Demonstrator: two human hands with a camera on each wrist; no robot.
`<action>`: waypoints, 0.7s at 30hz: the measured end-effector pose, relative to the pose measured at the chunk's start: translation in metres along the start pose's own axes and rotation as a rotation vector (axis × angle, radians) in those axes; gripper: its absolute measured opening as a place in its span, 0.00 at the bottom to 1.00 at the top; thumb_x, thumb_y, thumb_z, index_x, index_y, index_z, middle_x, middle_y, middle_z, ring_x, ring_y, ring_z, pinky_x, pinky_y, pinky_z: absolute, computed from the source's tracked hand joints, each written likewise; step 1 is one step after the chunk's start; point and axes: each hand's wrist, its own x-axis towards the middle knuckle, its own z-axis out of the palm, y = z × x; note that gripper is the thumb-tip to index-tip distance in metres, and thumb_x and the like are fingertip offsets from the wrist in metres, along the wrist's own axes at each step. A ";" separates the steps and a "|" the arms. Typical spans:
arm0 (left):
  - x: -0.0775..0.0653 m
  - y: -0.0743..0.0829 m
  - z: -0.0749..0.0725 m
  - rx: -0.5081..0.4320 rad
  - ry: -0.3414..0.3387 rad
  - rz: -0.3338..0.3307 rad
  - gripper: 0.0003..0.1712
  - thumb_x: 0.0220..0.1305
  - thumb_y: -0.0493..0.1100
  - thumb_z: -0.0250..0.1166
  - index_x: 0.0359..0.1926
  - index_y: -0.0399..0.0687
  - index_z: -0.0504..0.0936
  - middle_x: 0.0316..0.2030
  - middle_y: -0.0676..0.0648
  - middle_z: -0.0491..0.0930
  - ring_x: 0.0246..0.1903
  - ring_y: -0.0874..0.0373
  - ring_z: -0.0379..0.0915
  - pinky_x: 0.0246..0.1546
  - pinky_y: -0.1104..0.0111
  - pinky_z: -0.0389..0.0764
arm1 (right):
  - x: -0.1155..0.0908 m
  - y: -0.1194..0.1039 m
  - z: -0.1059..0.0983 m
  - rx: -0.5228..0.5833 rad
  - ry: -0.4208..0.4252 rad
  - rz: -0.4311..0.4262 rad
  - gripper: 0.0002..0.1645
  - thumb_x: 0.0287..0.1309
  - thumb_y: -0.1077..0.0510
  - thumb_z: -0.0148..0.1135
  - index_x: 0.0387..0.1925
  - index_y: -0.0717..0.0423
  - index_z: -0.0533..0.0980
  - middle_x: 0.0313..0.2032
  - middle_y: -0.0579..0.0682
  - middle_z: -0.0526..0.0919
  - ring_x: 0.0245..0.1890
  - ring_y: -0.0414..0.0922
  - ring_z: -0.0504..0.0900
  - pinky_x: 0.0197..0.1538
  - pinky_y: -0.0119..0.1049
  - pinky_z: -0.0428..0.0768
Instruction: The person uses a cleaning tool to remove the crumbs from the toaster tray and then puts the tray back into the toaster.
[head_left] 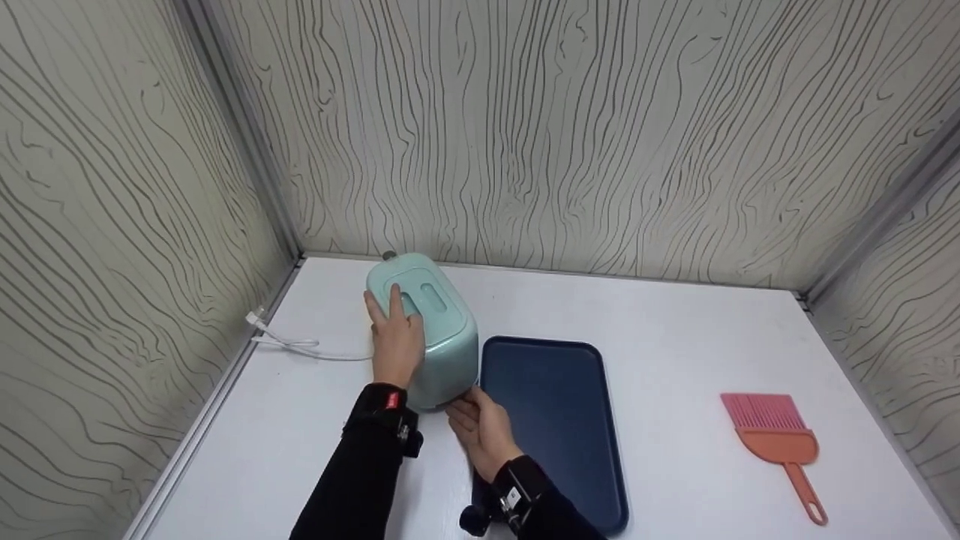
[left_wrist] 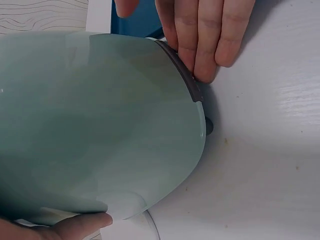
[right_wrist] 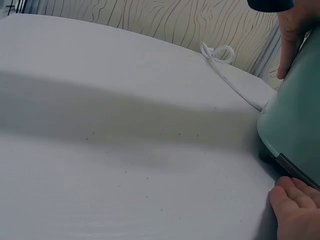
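Note:
A mint-green two-slot toaster (head_left: 450, 360) stands on the white table, left of a dark blue tray. My left hand (head_left: 397, 341) holds it from above, fingers over the top by the slots. In the left wrist view its thumb (left_wrist: 87, 224) presses on the toaster's side. My right hand (head_left: 487, 435) is at the toaster's near lower edge. Its straight fingers touch a dark strip (left_wrist: 181, 72) along that edge, with the thumb apart from them. A small dark foot (left_wrist: 209, 126) shows beneath. Whether the toaster is slightly lifted, I cannot tell.
The blue tray (head_left: 551, 420) lies right beside the toaster, partly under my right wrist. A white power cord (head_left: 300, 346) runs left from the toaster. Far right lie a pink-and-orange brush (head_left: 769, 412) and its orange handle (head_left: 806, 491). Patterned walls (head_left: 525, 150) enclose the table.

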 end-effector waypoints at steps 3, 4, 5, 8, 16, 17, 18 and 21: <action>0.000 -0.001 0.001 0.005 0.004 0.003 0.38 0.75 0.46 0.44 0.82 0.53 0.47 0.80 0.37 0.24 0.70 0.28 0.56 0.56 0.43 0.75 | 0.001 0.000 -0.001 0.003 -0.021 0.005 0.39 0.81 0.46 0.38 0.74 0.75 0.51 0.72 0.74 0.59 0.75 0.64 0.58 0.77 0.51 0.57; 0.000 -0.001 0.002 0.006 0.004 0.004 0.38 0.75 0.47 0.44 0.82 0.53 0.47 0.80 0.37 0.24 0.70 0.28 0.55 0.55 0.43 0.76 | 0.001 0.000 -0.002 -0.001 -0.027 0.006 0.39 0.81 0.45 0.37 0.75 0.74 0.50 0.73 0.74 0.57 0.75 0.64 0.57 0.77 0.51 0.57; 0.000 -0.001 0.002 0.005 0.005 0.004 0.38 0.75 0.47 0.44 0.82 0.53 0.47 0.80 0.37 0.24 0.70 0.28 0.55 0.55 0.44 0.76 | 0.001 0.000 -0.002 -0.001 -0.033 0.007 0.40 0.82 0.45 0.37 0.75 0.74 0.49 0.74 0.74 0.56 0.76 0.64 0.56 0.77 0.51 0.56; 0.000 -0.001 0.002 0.008 0.011 0.015 0.38 0.75 0.46 0.44 0.82 0.52 0.48 0.80 0.36 0.26 0.70 0.28 0.56 0.52 0.44 0.77 | 0.002 0.001 -0.003 -0.005 -0.054 0.004 0.41 0.82 0.43 0.36 0.76 0.73 0.48 0.75 0.73 0.54 0.77 0.64 0.53 0.78 0.50 0.55; 0.000 -0.001 0.001 0.016 0.011 0.024 0.37 0.75 0.45 0.43 0.82 0.51 0.48 0.80 0.35 0.27 0.70 0.28 0.56 0.51 0.45 0.78 | 0.003 0.000 -0.004 -0.048 -0.076 -0.014 0.40 0.82 0.45 0.39 0.75 0.73 0.49 0.72 0.73 0.60 0.75 0.64 0.57 0.78 0.51 0.55; 0.000 0.000 0.000 0.014 0.009 0.021 0.37 0.75 0.45 0.43 0.82 0.51 0.48 0.80 0.35 0.27 0.70 0.28 0.56 0.51 0.45 0.77 | 0.003 0.000 -0.004 -0.059 -0.072 -0.014 0.40 0.81 0.45 0.39 0.75 0.73 0.51 0.71 0.72 0.63 0.74 0.63 0.60 0.77 0.51 0.56; 0.000 -0.001 0.000 0.012 0.005 0.018 0.37 0.75 0.45 0.43 0.82 0.51 0.48 0.80 0.35 0.26 0.70 0.28 0.56 0.52 0.45 0.77 | 0.003 0.000 -0.004 -0.071 -0.069 -0.015 0.39 0.81 0.45 0.40 0.74 0.73 0.52 0.69 0.71 0.66 0.73 0.62 0.63 0.77 0.51 0.57; -0.001 0.001 0.000 0.003 -0.002 0.013 0.37 0.76 0.46 0.43 0.82 0.51 0.47 0.80 0.35 0.25 0.71 0.27 0.54 0.53 0.44 0.77 | 0.003 -0.001 -0.005 -0.095 -0.045 -0.021 0.34 0.80 0.47 0.44 0.69 0.73 0.62 0.60 0.65 0.77 0.66 0.57 0.73 0.75 0.51 0.62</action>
